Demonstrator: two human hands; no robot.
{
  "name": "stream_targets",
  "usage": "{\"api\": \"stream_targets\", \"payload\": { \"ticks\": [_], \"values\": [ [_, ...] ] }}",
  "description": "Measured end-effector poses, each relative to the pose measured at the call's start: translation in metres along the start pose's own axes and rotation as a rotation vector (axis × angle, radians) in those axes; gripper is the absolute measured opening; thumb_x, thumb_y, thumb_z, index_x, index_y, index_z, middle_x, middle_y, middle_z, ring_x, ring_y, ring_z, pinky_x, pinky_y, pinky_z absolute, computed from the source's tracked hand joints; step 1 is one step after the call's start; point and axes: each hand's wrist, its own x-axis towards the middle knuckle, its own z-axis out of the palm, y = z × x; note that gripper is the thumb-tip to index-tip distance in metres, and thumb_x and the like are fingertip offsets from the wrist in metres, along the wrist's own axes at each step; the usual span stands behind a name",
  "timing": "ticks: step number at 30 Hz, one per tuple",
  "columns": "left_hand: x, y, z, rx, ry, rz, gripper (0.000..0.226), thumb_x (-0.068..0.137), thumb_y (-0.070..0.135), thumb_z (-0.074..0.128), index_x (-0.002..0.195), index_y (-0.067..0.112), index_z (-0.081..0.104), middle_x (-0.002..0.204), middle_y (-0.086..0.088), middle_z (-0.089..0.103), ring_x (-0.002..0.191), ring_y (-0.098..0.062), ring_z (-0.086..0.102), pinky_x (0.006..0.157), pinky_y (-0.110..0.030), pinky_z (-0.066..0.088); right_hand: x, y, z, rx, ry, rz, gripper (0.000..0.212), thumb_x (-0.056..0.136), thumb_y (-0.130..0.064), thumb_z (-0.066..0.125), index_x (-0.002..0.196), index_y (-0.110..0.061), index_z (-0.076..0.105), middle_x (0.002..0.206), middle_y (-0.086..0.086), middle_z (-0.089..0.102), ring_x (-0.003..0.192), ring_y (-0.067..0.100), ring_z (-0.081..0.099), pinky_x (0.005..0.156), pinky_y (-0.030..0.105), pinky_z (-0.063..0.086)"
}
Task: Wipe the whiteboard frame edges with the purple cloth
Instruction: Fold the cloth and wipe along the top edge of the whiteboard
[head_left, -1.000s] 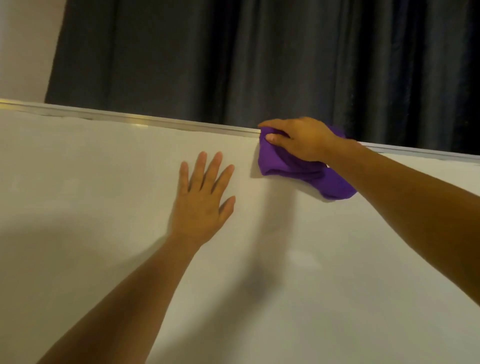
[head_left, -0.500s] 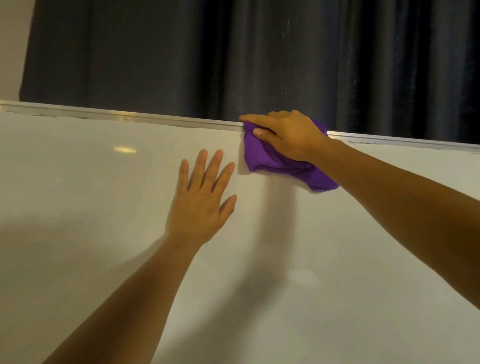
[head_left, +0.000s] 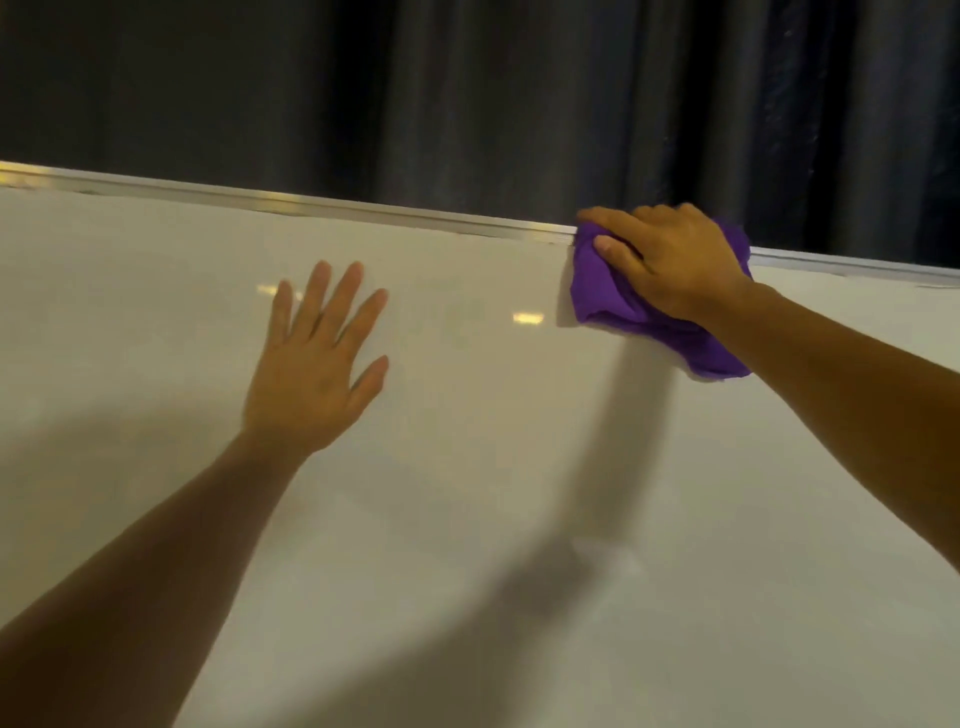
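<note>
Purple cloth (head_left: 613, 291): bunched on the top frame edge (head_left: 363, 208) at the right of the scene, its lower part hanging onto the whiteboard (head_left: 467, 467) face.
Cloth and fingers: the cloth lies under the right hand's palm; the forefinger runs along the frame over the cloth's top, the thumb presses its left part.
Right hand (head_left: 670, 260): fingers curled over the cloth, holding it against the frame.
Left hand (head_left: 317, 374): flat on the board face, fingers straight and spread wide, well left of the cloth.
Far side: dark curtain (head_left: 467, 93) beyond the frame.
</note>
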Motion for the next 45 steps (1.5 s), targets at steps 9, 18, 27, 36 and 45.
{"api": "stream_targets", "payload": {
  "ticks": [9,18,27,36,45],
  "values": [
    [0.005,0.064,-0.043,0.024,-0.142,-0.171,0.071,0.107,0.053,0.016,0.168,0.018,0.013,0.177,-0.010,0.003,0.164,-0.035,0.000,0.130,-0.065,0.010,-0.092,0.128,-0.034,-0.048,0.010,0.032,0.054,0.103,-0.057,0.016,0.144,-0.032,0.038,0.101,0.008,0.067,0.087,0.028,0.060,0.084,0.041,0.044],
    [0.062,0.246,-0.048,-0.061,-0.109,-0.104,0.068,0.105,0.054,0.028,0.166,0.026,0.022,0.177,-0.011,0.010,0.163,-0.036,0.008,0.129,-0.065,0.012,-0.082,0.115,-0.031,-0.067,0.121,0.027,0.053,0.101,-0.058,0.016,0.140,-0.035,0.044,0.105,0.008,0.067,0.093,0.030,0.060,0.086,0.041,0.039],
    [0.083,0.317,-0.004,0.014,-0.013,-0.088,0.076,0.104,0.068,0.027,0.168,0.032,0.007,0.178,-0.006,-0.001,0.164,-0.033,-0.002,0.131,-0.057,-0.004,-0.091,0.127,-0.033,-0.020,0.107,0.026,0.050,0.102,-0.057,0.019,0.140,-0.035,0.044,0.111,0.006,0.066,0.100,0.028,0.059,0.093,0.045,0.039],
    [0.082,0.320,0.008,0.041,0.076,-0.084,0.077,0.103,0.070,0.025,0.168,0.032,0.005,0.178,-0.005,-0.002,0.164,-0.032,-0.002,0.130,-0.054,-0.006,-0.108,0.151,-0.041,-0.018,0.142,0.032,0.052,0.102,-0.058,0.019,0.137,-0.032,0.048,0.105,0.007,0.068,0.094,0.029,0.061,0.091,0.046,0.042],
    [0.081,0.327,0.003,0.020,0.007,-0.138,0.074,0.106,0.068,0.020,0.168,0.032,0.003,0.178,-0.006,-0.001,0.164,-0.035,0.001,0.130,-0.062,0.006,-0.119,0.169,-0.034,-0.008,0.167,0.018,0.053,0.102,-0.058,0.020,0.136,-0.029,0.048,0.105,0.007,0.068,0.093,0.029,0.060,0.090,0.044,0.040]
  ]
}}
